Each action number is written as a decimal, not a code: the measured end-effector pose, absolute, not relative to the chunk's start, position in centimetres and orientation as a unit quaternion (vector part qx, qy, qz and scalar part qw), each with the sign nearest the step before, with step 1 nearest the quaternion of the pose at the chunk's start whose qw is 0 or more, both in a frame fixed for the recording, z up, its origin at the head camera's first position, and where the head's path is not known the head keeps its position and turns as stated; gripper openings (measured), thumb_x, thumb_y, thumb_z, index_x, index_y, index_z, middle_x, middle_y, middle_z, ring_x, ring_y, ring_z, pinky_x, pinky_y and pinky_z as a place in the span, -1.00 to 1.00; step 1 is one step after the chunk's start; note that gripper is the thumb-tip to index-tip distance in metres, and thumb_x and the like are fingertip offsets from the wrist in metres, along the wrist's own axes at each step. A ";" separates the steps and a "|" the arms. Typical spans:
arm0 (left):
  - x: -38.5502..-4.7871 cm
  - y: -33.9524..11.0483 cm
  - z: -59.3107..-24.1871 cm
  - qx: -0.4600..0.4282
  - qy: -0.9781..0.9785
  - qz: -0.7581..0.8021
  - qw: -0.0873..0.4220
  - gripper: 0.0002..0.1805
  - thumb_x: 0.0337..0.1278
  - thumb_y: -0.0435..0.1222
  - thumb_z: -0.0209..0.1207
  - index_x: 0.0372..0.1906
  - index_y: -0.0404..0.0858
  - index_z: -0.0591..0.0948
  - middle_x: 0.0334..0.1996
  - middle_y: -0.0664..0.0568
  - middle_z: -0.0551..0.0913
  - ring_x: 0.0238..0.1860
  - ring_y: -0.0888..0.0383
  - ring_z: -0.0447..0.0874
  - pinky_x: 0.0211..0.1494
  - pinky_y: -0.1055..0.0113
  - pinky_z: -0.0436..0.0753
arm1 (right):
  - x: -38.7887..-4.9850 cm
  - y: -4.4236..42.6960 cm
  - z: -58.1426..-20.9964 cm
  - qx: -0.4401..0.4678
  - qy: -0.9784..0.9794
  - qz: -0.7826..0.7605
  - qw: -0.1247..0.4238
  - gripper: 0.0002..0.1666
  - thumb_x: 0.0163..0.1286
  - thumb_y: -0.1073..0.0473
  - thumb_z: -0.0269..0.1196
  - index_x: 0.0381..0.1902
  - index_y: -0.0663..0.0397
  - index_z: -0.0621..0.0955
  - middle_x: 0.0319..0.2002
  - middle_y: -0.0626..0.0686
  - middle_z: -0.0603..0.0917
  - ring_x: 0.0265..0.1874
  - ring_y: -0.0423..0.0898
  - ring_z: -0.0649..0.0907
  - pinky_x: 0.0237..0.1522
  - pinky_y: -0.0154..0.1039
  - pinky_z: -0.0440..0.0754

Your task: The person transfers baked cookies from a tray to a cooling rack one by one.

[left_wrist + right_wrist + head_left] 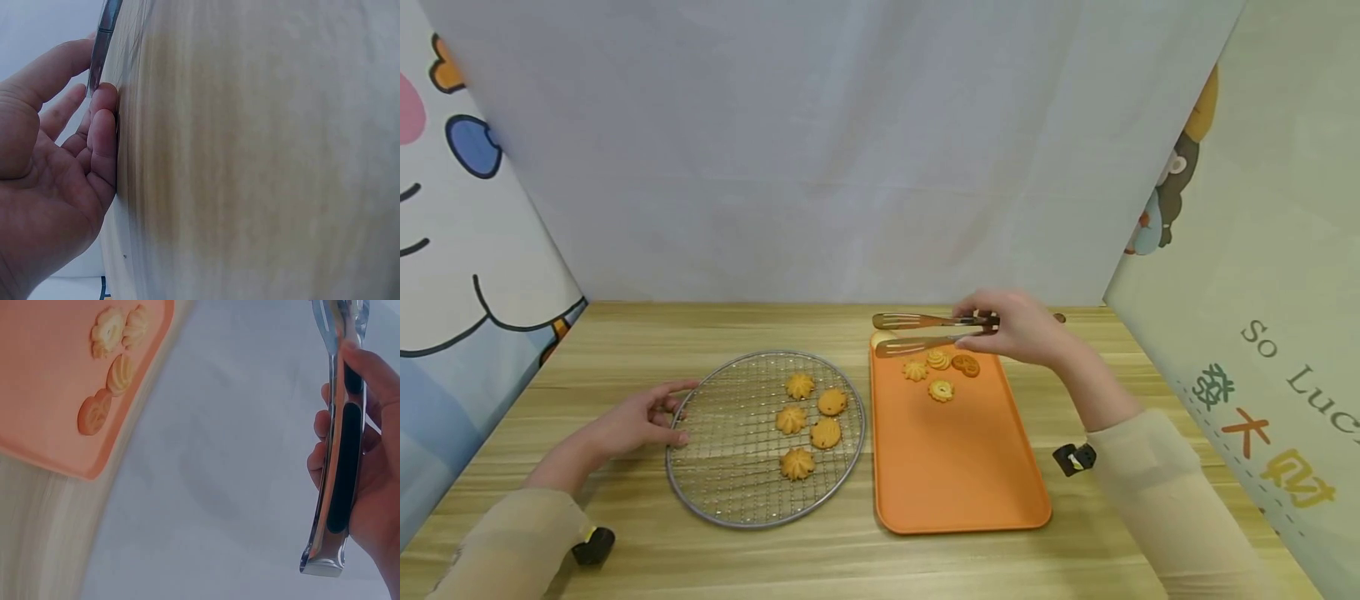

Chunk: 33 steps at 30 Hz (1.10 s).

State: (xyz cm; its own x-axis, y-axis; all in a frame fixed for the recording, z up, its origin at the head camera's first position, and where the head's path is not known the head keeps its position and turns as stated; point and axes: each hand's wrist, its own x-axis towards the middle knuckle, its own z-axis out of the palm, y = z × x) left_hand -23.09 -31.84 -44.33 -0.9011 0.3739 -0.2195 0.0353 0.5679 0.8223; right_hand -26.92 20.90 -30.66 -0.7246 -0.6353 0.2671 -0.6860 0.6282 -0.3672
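My left hand (pixel 636 422) pinches the left rim of a round wire cooling rack (pixel 730 450), thumb over the edge and fingers beside it; the rim (pixel 103 47) also shows in the left wrist view. Several golden cookies (pixel 797 462) lie on the rack's right half. My right hand (pixel 1015 325) grips metal tongs (pixel 917 321) with dark handle pads, above the far end of an orange tray (pixel 955 467). The tongs' arms stand apart. A pale cookie (pixel 883 338) shows by their tips at the tray's far left corner; whether they touch it I cannot tell.
Several cookies, among them a ring-shaped one (pixel 941 391) and a brown pretzel-shaped one (pixel 966 365), lie at the tray's far end. The rack and tray stand side by side on a wood-grain table (pixel 775 567). A pale curtain (pixel 850 167) hangs behind, with printed panels at both sides.
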 end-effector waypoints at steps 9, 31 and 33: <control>-23.0 -31.8 -44.1 0.119 0.865 0.449 0.191 -0.04 -0.05 -0.23 0.38 0.43 -0.30 0.12 -0.10 -0.21 0.34 -0.39 0.18 0.40 -0.27 0.37 0.48 | -27.1 18.4 -30.0 0.384 -0.897 0.210 0.066 -0.61 0.16 0.03 0.39 -0.05 -0.05 0.62 -0.19 -0.04 0.66 -0.36 -0.18 0.57 -0.33 -0.26 0.56; -23.3 -32.2 -44.5 0.123 0.861 0.455 0.190 -0.03 -0.06 -0.23 0.39 0.43 -0.30 0.12 -0.12 -0.20 0.35 -0.46 0.24 0.37 -0.31 0.38 0.46 | -27.3 12.3 -30.3 0.431 -0.876 0.212 0.044 -0.66 0.22 0.02 0.34 -0.05 -0.07 0.62 -0.20 -0.05 0.63 -0.44 -0.24 0.52 -0.34 -0.29 0.50; -23.3 -32.2 -44.6 0.123 0.862 0.455 0.189 -0.03 -0.07 -0.23 0.39 0.43 -0.30 0.12 -0.12 -0.21 0.35 -0.45 0.23 0.39 -0.30 0.38 0.48 | -27.3 11.7 -30.4 0.434 -0.875 0.211 0.041 -0.67 0.23 0.02 0.33 -0.05 -0.09 0.62 -0.21 -0.07 0.62 -0.43 -0.25 0.51 -0.35 -0.30 0.50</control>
